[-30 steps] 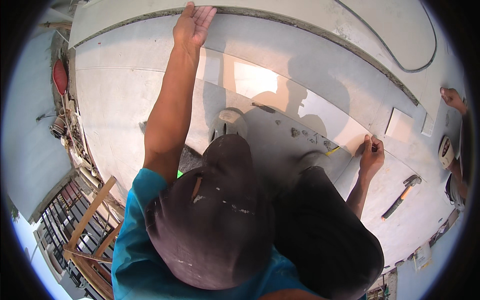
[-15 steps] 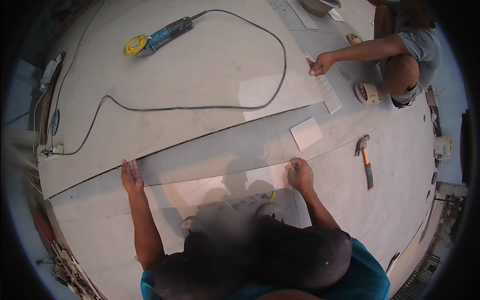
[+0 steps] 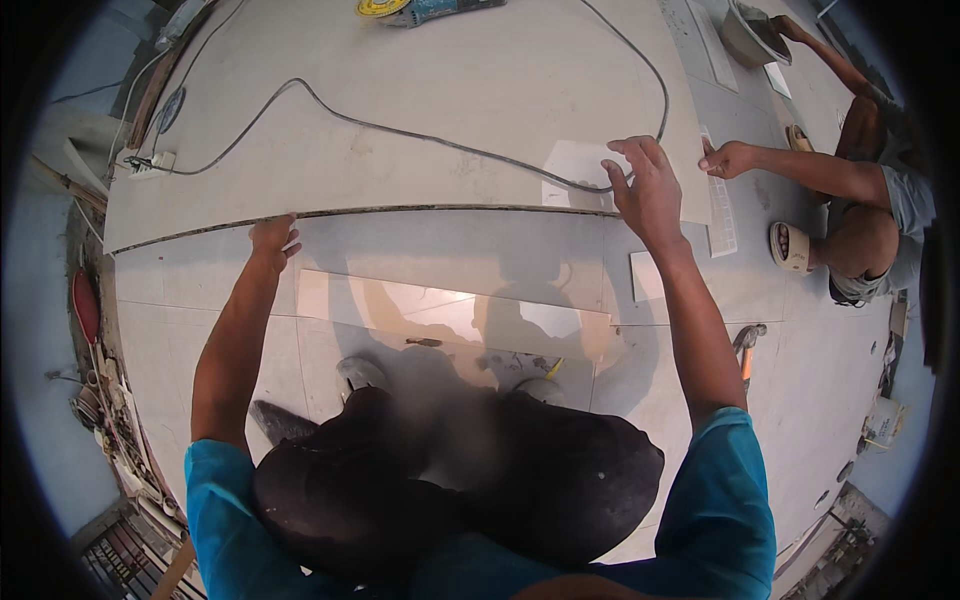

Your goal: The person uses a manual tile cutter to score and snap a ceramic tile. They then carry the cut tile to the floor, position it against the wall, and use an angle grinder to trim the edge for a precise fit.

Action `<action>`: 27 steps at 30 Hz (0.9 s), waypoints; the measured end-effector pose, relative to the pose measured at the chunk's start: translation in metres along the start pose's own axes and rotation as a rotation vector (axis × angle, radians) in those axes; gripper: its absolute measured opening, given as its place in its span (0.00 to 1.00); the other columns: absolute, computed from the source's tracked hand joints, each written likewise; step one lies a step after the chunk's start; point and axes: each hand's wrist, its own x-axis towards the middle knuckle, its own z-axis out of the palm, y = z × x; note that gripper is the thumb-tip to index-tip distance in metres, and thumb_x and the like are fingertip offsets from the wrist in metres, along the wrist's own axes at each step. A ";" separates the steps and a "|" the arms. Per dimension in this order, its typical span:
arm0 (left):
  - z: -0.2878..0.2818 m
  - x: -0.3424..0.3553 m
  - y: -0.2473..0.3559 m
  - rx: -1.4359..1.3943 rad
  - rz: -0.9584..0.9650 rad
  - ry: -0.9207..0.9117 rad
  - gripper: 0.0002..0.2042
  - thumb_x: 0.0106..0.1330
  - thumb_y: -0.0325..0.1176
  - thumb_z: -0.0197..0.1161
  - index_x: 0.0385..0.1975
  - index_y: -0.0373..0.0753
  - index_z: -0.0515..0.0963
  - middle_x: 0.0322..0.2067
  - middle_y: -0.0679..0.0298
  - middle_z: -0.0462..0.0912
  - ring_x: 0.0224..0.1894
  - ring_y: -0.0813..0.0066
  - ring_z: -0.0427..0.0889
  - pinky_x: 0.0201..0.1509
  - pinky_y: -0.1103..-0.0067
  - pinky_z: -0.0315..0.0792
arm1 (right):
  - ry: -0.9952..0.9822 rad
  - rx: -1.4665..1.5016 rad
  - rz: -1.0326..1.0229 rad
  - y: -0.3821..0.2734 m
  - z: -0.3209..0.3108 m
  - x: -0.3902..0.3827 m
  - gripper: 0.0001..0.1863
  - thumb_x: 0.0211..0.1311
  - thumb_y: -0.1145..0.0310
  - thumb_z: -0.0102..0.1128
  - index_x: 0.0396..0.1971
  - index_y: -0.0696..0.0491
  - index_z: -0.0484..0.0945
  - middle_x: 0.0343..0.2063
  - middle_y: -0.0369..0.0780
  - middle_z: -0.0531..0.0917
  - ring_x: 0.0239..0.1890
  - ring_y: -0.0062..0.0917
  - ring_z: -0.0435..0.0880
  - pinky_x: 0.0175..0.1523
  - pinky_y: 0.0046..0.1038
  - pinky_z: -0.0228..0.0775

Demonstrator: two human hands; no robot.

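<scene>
At the near edge of a large pale board (image 3: 420, 180) lying over the tiled floor, my left hand (image 3: 275, 238) has its fingers curled against the dark rim. My right hand (image 3: 650, 195) is raised over the board's right part with thumb and fingers apart, holding nothing. Beside it runs the black cord (image 3: 400, 131) of an angle grinder (image 3: 430, 10), cut off by the top of the view. Between my feet and the board, a long narrow tile strip (image 3: 385, 305) lies flat on the floor.
At the right, a squatting co-worker has one hand (image 3: 730, 160) at a white slotted strip (image 3: 721, 225) and the other at a bucket (image 3: 745, 40). A small white tile (image 3: 646, 277) and a hammer (image 3: 746, 350) lie near my right arm. A power socket (image 3: 155, 163) sits at the board's left.
My right hand has left the tile strip's right end and moved up over the board, its fingers spreading. My left hand stays at the board's edge, its fingers now more curled. The view has shifted.
</scene>
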 end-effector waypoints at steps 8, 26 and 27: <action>-0.027 -0.017 0.050 1.444 1.200 -0.245 0.46 0.56 0.45 0.72 0.71 0.40 0.53 0.72 0.49 0.49 0.75 0.53 0.48 0.78 0.63 0.49 | -0.168 -0.176 -0.159 -0.021 0.072 0.141 0.20 0.54 0.73 0.64 0.49 0.47 0.75 0.46 0.38 0.76 0.53 0.34 0.76 0.53 0.38 0.74; -0.021 0.093 0.027 0.868 2.033 -0.570 0.21 0.64 0.32 0.59 0.58 0.42 0.70 0.67 0.50 0.64 0.70 0.46 0.61 0.70 0.40 0.55 | -0.478 -0.502 -0.120 -0.059 0.218 0.343 0.30 0.41 0.67 0.67 0.50 0.48 0.71 0.46 0.45 0.78 0.52 0.43 0.78 0.54 0.42 0.73; -0.021 0.092 0.030 0.835 2.047 -0.591 0.21 0.64 0.32 0.59 0.58 0.42 0.70 0.66 0.51 0.65 0.70 0.47 0.62 0.69 0.39 0.56 | -0.460 -0.566 -0.088 -0.067 0.206 0.338 0.30 0.40 0.67 0.67 0.49 0.48 0.71 0.45 0.45 0.78 0.51 0.43 0.78 0.54 0.42 0.73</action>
